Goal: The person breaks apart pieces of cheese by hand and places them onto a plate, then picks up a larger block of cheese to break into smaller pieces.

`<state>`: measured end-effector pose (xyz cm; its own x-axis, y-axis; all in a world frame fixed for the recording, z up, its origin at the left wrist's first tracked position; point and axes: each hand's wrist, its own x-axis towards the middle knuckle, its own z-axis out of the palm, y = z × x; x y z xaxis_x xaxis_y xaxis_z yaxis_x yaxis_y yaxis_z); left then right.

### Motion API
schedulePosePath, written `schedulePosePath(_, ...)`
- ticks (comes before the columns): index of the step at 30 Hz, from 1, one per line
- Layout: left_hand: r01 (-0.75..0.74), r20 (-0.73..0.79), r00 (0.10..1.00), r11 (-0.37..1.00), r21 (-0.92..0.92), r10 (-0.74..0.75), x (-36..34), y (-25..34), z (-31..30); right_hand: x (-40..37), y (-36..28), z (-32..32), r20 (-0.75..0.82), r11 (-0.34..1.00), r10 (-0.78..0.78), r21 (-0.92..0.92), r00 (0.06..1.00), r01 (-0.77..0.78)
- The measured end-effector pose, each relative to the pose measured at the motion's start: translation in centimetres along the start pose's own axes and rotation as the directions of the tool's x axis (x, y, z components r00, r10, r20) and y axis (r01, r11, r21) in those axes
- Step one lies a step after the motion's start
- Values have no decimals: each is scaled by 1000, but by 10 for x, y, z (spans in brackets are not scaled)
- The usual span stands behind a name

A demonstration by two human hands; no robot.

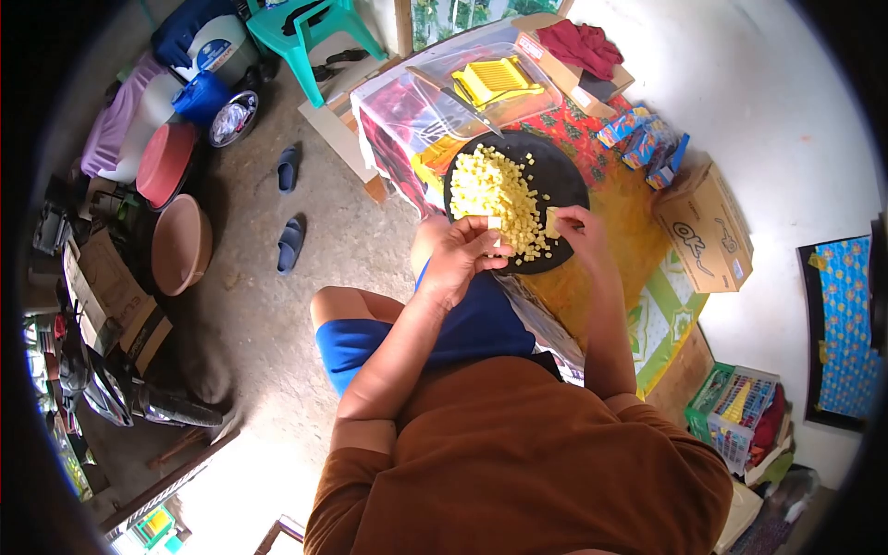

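A round black tray [566,171] on the cloth-covered table bears a heap of small pale-yellow cubes [490,185], with loose ones scattered toward its right side. Over the tray's near left edge, my left hand [467,248] is closed, pinching a pale-yellow piece [495,223] between thumb and fingers. My right hand [581,227], at the tray's right edge, has its fingers closed on another flat yellowish piece [552,222]. The two hands are apart.
Behind the tray are a knife [467,106], a clear plastic container [435,111] and a yellow slotted rack [495,81]. Blue packets [643,143] and a cardboard box [705,227] stand right. Slippers [290,245], basins [182,245] and a green chair [310,42] are left.
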<state>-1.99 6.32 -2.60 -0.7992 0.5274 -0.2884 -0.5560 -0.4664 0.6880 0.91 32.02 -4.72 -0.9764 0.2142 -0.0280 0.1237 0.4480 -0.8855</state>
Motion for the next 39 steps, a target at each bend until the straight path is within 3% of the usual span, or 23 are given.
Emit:
schedulePosePath(1, -8, -1, 1000, 1000, -6, 8, 1, 0, -2, -2, 12, -7, -13, 976, 35, -214, 999, -37)
schedulePosePath(3, -7, -1, 1000, 1000, -26, 7, 2, 1, -2, -7, 29, -15, -53, 792, 91, -602, 994, -105)
schedulePosePath(9, 45, -7, 999, 999, -14, -45, 2, -2, -2, -23, 47, 10, -170, 731, -57, -678, 984, -75)
schedulePosePath(15, 60, -14, 998, 998, 19, -60, 1, 0, -5, -18, 59, 11, -180, 764, -85, -643, 980, -52)
schedulePosePath(21, 75, -24, 997, 997, 27, -74, 2, 1, -7, -25, 44, 2, 27, 893, -35, -448, 999, 44)
schedulePosePath(24, 103, -14, 995, 994, 33, -103, 4, -2, -6, -31, 35, 4, 32, 842, -78, -534, 996, 84)
schedulePosePath(33, 104, -21, 994, 994, 41, -103, 0, -1, -6, -33, 45, 4, 58, 817, -31, -573, 998, 59)
schedulePosePath(39, 121, -11, 993, 992, 36, -120, 1, -2, -6, -36, 35, 4, 11, 884, 26, -468, 1000, -18)
